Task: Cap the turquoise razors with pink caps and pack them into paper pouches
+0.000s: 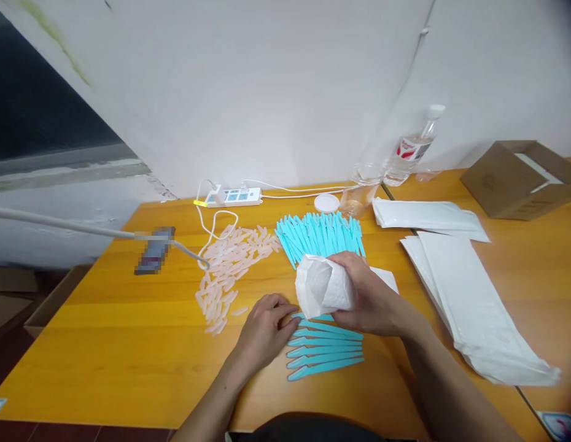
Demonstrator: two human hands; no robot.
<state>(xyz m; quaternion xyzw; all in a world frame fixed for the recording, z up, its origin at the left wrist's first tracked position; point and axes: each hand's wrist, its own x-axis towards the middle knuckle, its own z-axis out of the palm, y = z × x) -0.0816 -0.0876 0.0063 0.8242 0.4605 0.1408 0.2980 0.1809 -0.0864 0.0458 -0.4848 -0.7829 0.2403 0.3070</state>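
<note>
White pouch [329, 291] gripped in my right hand [371, 296], lower centre of frame.
My left hand [266, 328], half-curled, meets the left ends of turquoise sticks [326, 350], perhaps pinching one.

Through my head camera I have my left grip [269, 322] low with fingers [268, 301] bent, thumb [289, 329] near forefinger [287, 310], bare left forearm [228, 377] slanting up from below, while my right grip [363, 294] curls shut slightly higher, right forearm [435, 359] angling in from lower right.
</note>
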